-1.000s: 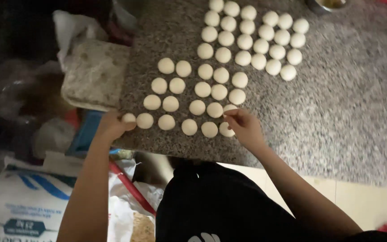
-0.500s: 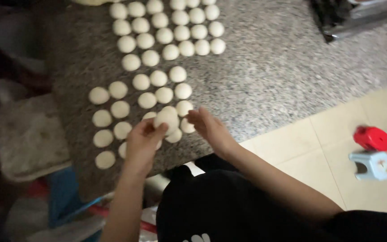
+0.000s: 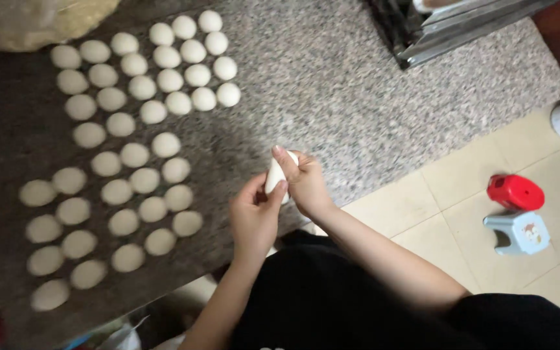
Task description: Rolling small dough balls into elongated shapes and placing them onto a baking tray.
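Both my hands pinch one pale piece of dough [image 3: 275,175] just above the speckled granite counter [image 3: 358,110]. My left hand [image 3: 254,217] grips it from below with thumb and fingers. My right hand [image 3: 304,181] closes over its upper right side. To the left, several round white dough balls [image 3: 134,155] lie in rows on the counter, the nearest about a hand's width from my left hand.
A metal tray or rack [image 3: 448,26] stands at the counter's far right corner. On the tiled floor [image 3: 461,214] to the right sit a red plastic object [image 3: 515,192] and a small grey-blue stool [image 3: 518,232]. A pale bag [image 3: 40,19] lies at top left.
My hands lifted one dough ball from the rows and brought it right, over bare counter. The view swung right, so the floor and stool show more.
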